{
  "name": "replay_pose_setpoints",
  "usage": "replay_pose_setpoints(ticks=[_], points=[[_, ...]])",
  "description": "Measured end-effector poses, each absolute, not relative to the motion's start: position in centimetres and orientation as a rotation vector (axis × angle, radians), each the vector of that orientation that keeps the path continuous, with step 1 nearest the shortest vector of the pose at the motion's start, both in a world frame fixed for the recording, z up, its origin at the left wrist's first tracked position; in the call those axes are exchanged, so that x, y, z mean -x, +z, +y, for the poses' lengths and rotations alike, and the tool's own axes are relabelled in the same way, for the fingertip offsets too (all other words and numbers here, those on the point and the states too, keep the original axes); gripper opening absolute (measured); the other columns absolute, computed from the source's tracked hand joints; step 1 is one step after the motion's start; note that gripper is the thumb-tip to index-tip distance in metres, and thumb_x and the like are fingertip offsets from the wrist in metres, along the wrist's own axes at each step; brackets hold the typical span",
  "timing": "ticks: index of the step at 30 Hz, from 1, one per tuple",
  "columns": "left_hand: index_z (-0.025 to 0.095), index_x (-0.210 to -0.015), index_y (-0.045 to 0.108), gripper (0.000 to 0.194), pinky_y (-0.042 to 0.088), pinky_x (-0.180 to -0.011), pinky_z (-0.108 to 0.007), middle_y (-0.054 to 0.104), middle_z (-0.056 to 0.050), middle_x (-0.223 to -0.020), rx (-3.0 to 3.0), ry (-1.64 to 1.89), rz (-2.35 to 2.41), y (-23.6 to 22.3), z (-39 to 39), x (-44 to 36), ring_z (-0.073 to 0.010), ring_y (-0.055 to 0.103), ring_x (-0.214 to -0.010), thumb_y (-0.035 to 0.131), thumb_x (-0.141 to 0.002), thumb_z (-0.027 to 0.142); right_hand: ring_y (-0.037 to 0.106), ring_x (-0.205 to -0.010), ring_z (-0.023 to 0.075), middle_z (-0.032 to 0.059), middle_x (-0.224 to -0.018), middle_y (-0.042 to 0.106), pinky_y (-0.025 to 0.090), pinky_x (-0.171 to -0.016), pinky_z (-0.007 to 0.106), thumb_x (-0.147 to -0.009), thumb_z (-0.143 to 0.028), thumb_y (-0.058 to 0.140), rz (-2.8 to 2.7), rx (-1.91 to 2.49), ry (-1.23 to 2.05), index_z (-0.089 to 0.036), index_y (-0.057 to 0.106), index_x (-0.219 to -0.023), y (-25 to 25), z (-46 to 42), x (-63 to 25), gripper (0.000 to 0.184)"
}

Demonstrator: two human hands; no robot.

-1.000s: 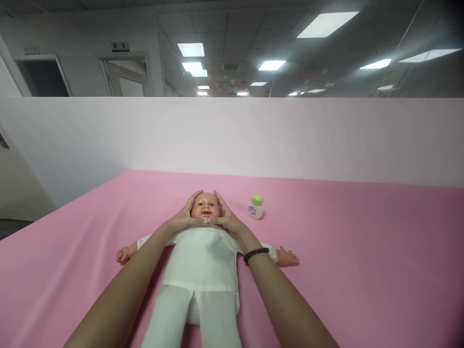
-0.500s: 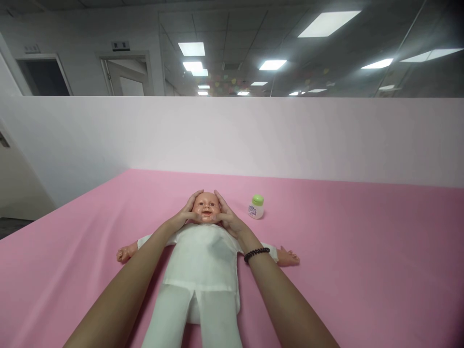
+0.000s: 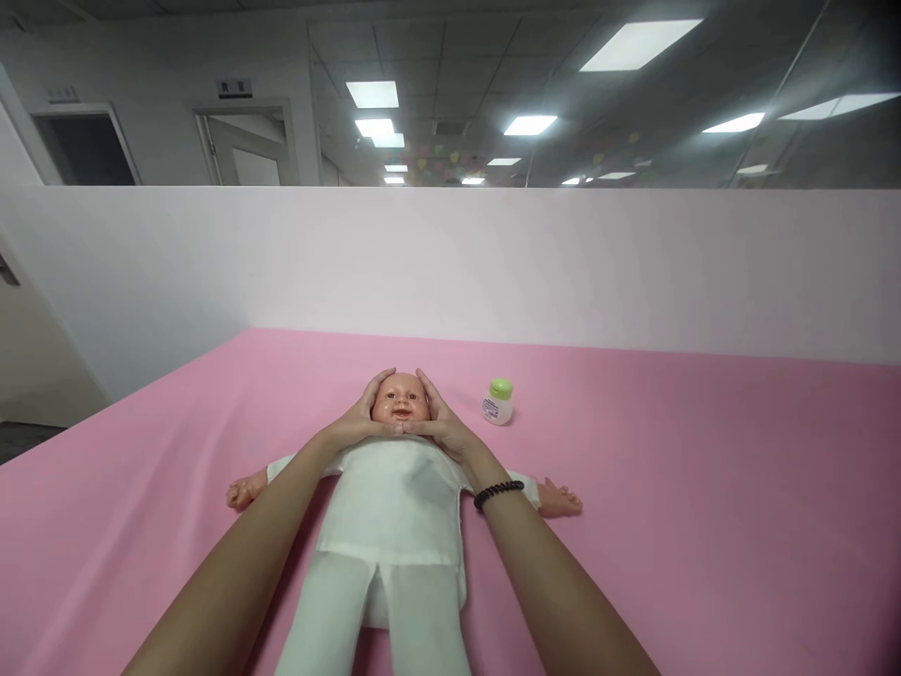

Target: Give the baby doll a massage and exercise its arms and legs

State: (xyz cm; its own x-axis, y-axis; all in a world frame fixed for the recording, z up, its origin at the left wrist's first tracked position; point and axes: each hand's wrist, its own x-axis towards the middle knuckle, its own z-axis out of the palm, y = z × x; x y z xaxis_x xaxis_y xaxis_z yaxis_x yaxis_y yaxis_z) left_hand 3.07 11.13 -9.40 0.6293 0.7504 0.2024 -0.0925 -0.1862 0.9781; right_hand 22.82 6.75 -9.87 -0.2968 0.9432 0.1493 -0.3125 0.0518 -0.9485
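A baby doll point(image 3: 398, 507) in a white top and trousers lies on its back, arms spread, its head away from me. My left hand point(image 3: 358, 422) cups the left side of its head, fingers running up beside the temple and thumb across the chin. On the other side, my right hand point(image 3: 445, 427) holds the head the same way. The two thumb tips meet at the middle of the chin. A black coiled band point(image 3: 498, 492) circles my right wrist. The back of the doll's head is hidden.
A small clear jar with a green lid point(image 3: 498, 402) stands right of the doll's head. Pink sheeting point(image 3: 690, 507) covers the surface, creased at the left. Behind it rises a low white wall point(image 3: 493, 268) with glass above.
Both thumbs have slid inward and down, from beside the doll's mouth to the middle of its chin, where they now meet. The fingers, doll and jar have stayed in place.
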Motion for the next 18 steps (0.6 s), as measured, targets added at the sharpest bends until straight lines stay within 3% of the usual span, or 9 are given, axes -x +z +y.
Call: replay_pose_setpoints(ticks=[8,13,18], points=[[0.04,-0.151,0.023,0.109,0.042,-0.112,-0.051,0.031,-0.01,-0.158,-1.579,0.829,0.57,-9.39,11.16,-3.08,-0.0326,0.05,-0.133,0.088,-0.065,0.025,0.044,-0.136,0.0265,0.0051,-0.161,0.022,0.041,-0.109,0.042,-0.063,-0.019,0.083,-1.247,0.735,1.475,-0.038,0.012,-0.156,-9.76,6.28,-22.95,0.118],[0.042,-0.151,0.023,0.107,0.042,-0.111,-0.052,0.036,-0.009,-0.155,-1.558,0.808,0.562,-9.23,10.96,-3.03,-0.0323,0.05,-0.133,0.086,-0.067,0.024,0.046,-0.135,0.0279,0.0062,-0.159,0.027,0.042,-0.108,0.044,-0.063,-0.02,0.083,-1.249,0.729,1.488,-0.037,0.012,-0.156,-9.6,6.33,-22.88,0.119],[0.045,-0.149,0.028,0.097,0.041,-0.113,-0.049,0.03,-0.004,-0.159,-1.535,0.828,0.58,-9.46,11.0,-2.89,-0.0323,0.044,-0.138,0.08,-0.07,0.022,0.047,-0.135,0.0288,0.007,-0.161,0.025,0.043,-0.107,0.044,-0.064,-0.017,0.081,-1.235,0.716,1.493,-0.036,0.01,-0.156,-9.61,6.4,-22.84,0.118]])
